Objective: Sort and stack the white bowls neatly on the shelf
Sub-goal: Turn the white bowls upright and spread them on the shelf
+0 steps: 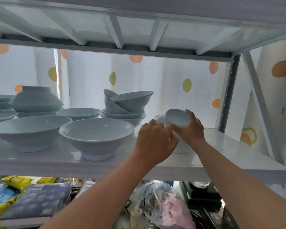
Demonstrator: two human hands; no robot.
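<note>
Both the left hand (155,139) and right hand (193,129) grip a small bowl (177,117), perhaps two, above the shelf (229,146)

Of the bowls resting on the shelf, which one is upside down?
The bowl capping the back-left stack: its foot points up and rim down, while the others sit rim up or lean tilted.

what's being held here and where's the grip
The right hand holds a small white bowl, tilted, by its right edge. The left hand meets its left side; that grip is hidden.
</note>
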